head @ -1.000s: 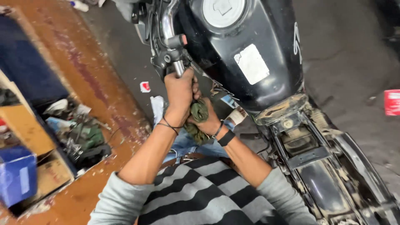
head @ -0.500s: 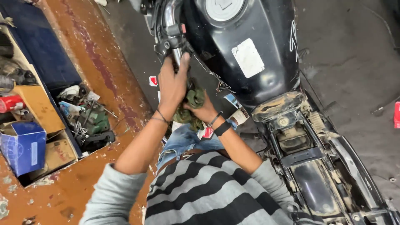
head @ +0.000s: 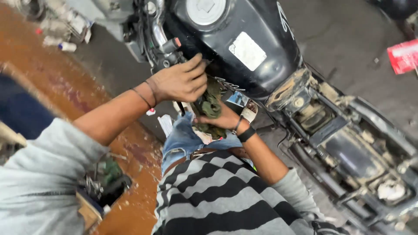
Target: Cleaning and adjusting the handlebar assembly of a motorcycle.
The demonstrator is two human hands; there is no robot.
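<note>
The person is wearing a grey and black striped shirt with grey sleeves pushed up past the elbows, blue jeans and a brown belt. Thin dark bands are circling the wrist of the left hand (head: 180,82). A black wristband and a thin bangle are sitting behind the right hand (head: 220,119).

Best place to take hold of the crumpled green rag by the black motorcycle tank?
Probably the bunched upper fold of the crumpled green rag, approached from the person's side. It stands proud between the left hand and right hand, while its far side presses against the glossy black motorcycle tank.
</note>
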